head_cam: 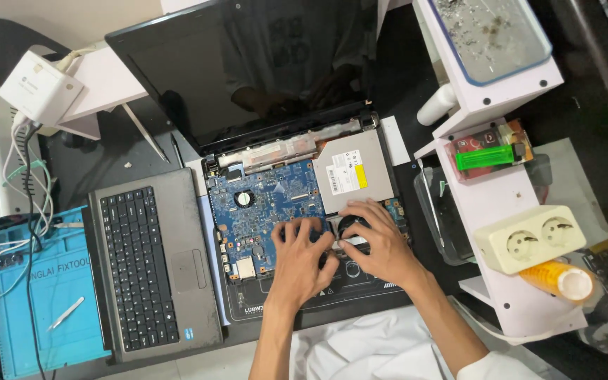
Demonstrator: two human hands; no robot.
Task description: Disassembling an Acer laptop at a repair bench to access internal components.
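**Both hands on the opened laptop's board**

The left hand (302, 257) lies palm down on the blue motherboard (265, 204), fingers bent and close together, gripping nothing visible. The right hand (381, 243) presses beside it over the round black fan (352, 226); whether it holds anything cannot be told. Just above the fan sits the silver optical drive (353, 172). Left of the motherboard lies the removed keyboard cover (153, 264), on the dark table (93, 165).

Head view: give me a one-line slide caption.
Both hands, left and right, press on an opened laptop's blue motherboard, beside its removed keyboard cover.
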